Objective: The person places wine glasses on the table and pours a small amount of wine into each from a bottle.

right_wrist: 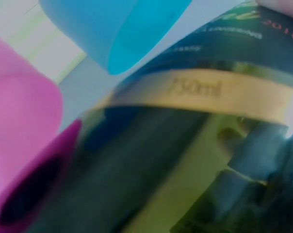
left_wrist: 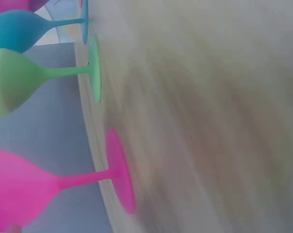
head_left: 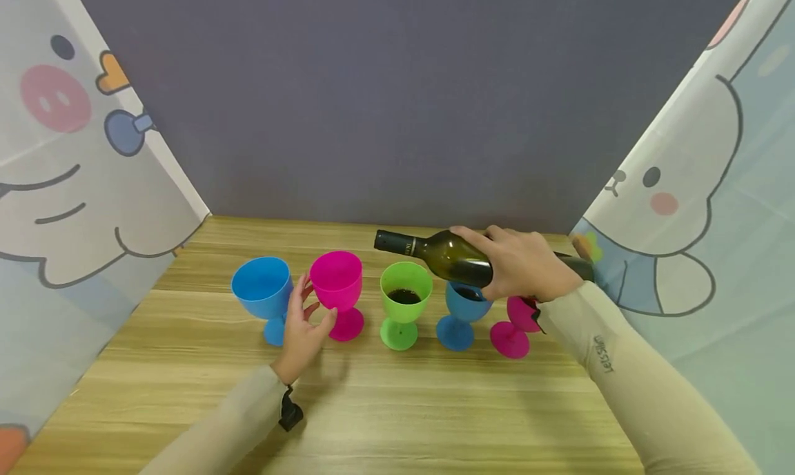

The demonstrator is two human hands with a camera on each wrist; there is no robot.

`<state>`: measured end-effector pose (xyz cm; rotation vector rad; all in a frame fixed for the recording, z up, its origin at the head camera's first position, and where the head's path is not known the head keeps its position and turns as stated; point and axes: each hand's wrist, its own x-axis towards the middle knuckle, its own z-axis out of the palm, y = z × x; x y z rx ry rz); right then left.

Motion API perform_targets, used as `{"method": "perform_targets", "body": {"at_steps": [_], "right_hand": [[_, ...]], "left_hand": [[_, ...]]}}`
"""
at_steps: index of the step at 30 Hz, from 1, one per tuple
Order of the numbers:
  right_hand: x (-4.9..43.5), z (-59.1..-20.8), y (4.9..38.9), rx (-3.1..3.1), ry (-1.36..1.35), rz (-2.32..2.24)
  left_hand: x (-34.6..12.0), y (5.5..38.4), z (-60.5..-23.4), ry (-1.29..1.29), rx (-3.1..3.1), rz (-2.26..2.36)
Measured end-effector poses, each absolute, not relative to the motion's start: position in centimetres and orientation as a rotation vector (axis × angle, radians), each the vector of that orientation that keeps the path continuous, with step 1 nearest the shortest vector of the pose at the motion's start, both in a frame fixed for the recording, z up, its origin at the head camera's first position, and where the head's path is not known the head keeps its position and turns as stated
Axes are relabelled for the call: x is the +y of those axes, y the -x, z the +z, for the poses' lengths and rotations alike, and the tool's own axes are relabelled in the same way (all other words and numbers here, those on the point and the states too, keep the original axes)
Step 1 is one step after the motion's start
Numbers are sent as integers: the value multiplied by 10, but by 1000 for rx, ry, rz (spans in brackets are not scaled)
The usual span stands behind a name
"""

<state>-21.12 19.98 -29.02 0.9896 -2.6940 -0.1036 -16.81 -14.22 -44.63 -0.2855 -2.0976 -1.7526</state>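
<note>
Head view: from afar I see the right hand (head_left: 523, 259) grasping the bottle (head_left: 461, 257), nearly level, neck (head_left: 405, 244) near the green goblet (head_left: 402, 311); the left hand (head_left: 306, 335), fingers loosely spread, sits beside its nearest pink goblet (head_left: 338, 292), contact unclear

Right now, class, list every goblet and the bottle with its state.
Left blue plastic goblet: upright, no liquid visible.
Left pink plastic goblet: upright, no liquid visible.
Green plastic goblet: upright, dark liquid inside.
Right blue plastic goblet: upright, dark liquid inside.
Right pink plastic goblet: upright, partly hidden, dark inside.
Dark green glass bottle: tipped sideways, held in right hand.
</note>
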Motion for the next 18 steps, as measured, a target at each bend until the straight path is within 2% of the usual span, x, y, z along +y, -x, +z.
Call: {"method": "perform_targets", "body": {"at_steps": [18], "right_hand": [[186,-291,215,-2742,-998,-122]], "left_hand": [[-142,187,-433,47,-2229,-1909]]}}
